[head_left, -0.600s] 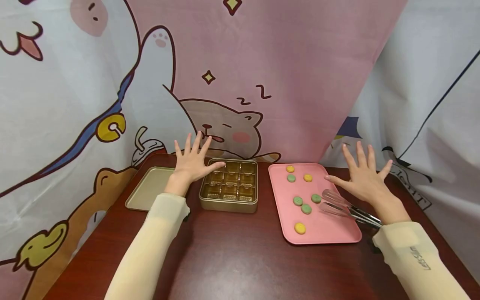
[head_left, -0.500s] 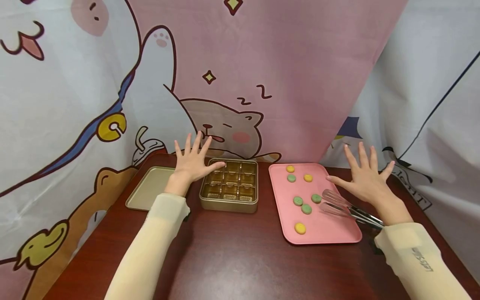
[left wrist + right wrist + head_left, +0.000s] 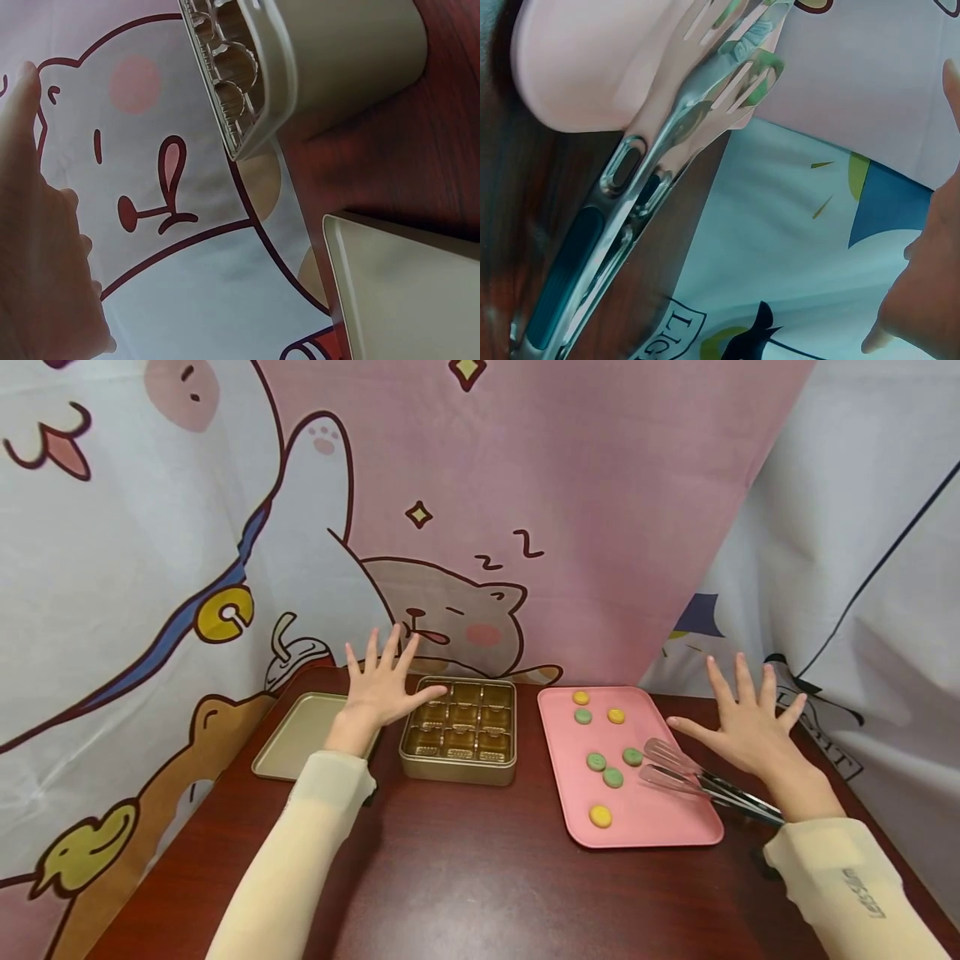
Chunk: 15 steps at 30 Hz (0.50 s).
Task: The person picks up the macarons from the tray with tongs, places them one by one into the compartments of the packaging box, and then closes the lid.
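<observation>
My left hand [image 3: 377, 693] is held up with fingers spread, holding nothing. In the head view it overlaps the left edge of a gold tin box [image 3: 459, 771] with a clear divided insert. My right hand [image 3: 756, 739], also spread and holding nothing, is raised at the right beside a pink tray [image 3: 660, 827]. A pair of tongs [image 3: 622, 187] with slotted heads and dark grips lies with its heads over that tray, below my right hand. Small round yellow discs [image 3: 600, 816] and green discs [image 3: 612, 777] lie scattered on the tray.
A flat gold lid [image 3: 288, 745] lies left of the tin box, partly behind my left wrist. All stand on a dark red-brown table [image 3: 465, 877]. A cartoon-printed curtain [image 3: 585, 527] hangs along the table's back and sides.
My right hand has moved a little to the right and slightly down, off the tongs' handles in view. The left hand has shifted very slightly left. Tin, lid, tray and discs stay put.
</observation>
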{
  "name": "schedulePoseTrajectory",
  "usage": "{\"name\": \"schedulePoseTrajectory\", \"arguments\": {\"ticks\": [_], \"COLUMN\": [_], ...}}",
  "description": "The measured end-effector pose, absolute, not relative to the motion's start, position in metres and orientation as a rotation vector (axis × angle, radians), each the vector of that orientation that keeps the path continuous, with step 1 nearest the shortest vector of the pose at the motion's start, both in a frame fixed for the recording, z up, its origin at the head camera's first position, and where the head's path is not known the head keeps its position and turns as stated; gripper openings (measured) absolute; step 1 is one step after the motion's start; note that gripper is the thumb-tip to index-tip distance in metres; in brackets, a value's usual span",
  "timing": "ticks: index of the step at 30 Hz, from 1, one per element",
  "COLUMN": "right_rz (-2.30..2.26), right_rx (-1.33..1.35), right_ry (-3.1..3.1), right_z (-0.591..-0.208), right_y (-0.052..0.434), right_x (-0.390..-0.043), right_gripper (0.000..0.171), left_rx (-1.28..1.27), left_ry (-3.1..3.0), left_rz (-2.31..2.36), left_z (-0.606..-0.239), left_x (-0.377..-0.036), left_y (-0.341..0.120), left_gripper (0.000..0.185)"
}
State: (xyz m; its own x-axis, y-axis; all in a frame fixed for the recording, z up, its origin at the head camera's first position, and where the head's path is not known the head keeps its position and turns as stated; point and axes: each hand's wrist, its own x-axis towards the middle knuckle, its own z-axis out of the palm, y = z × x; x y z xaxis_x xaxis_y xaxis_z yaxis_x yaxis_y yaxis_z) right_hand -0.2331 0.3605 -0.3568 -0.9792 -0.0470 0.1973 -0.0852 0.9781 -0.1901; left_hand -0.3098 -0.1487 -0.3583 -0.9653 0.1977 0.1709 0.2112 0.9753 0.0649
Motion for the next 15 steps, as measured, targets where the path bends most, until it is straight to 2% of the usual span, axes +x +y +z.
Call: {"name": "schedulePoseTrajectory", "arguments": {"ticks": [15], "right_rz": [0.337], "right_rx": [0.069], "right_ry": [-2.938], "right_z": [-0.372], "right_y": [0.374], "right_x": [-0.222], "right_gripper": [0.110], "left_rx": [-0.353], "left_ry": [-2.951], "left_rz": [-0.196], "left_z": [-0.360], "left_x": [-0.298], "left_y": [-0.153], "left_gripper": [0.102]}}
